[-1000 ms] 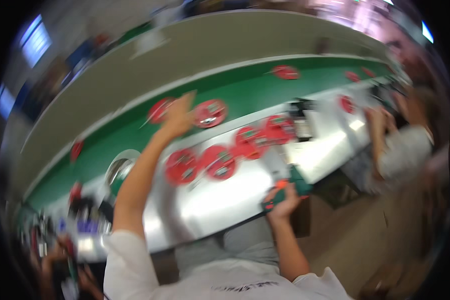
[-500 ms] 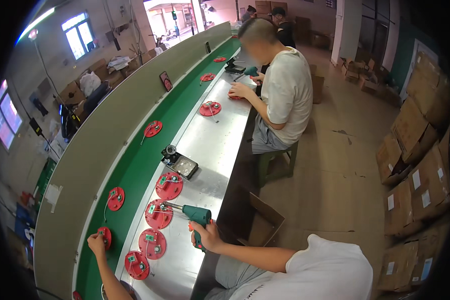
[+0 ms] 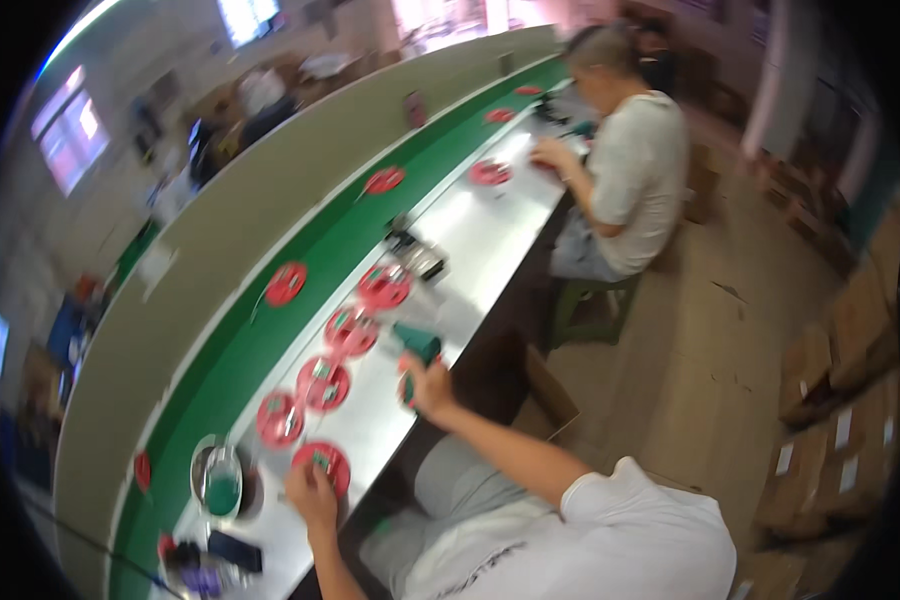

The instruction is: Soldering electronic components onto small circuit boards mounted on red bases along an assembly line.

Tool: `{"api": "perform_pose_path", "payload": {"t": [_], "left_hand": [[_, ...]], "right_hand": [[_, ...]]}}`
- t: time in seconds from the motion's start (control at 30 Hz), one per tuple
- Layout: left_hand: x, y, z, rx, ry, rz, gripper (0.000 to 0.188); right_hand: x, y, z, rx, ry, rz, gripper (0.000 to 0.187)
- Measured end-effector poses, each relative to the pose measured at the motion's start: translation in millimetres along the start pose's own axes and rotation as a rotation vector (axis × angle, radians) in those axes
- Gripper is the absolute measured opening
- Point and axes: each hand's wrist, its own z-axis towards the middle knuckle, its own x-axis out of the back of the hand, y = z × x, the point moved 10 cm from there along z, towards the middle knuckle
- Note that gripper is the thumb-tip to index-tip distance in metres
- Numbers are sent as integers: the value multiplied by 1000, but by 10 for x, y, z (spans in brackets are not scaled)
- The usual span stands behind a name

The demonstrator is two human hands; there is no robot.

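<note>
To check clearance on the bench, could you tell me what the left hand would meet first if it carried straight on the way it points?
Probably the red round part right at the left hand fingertips; they may already touch, blur hides the gap.

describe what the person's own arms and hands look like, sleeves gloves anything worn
Both forearms are bare, with no gloves on the left hand or the right hand. A short white T-shirt sleeve covers the right upper arm. No watch or wristband can be made out in the blurred picture.
</note>
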Motion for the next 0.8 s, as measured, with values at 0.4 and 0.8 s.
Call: {"api": "perform_pose_path", "payload": {"t": [0.4, 0.8], "left_hand": [[876, -530, 710, 63, 136, 155, 15], [941, -2243, 1011, 609, -170, 447, 20]], "right_hand": [[26, -65, 160, 1, 58, 120, 35], [-130, -128, 94, -31, 18, 47, 37]]}}
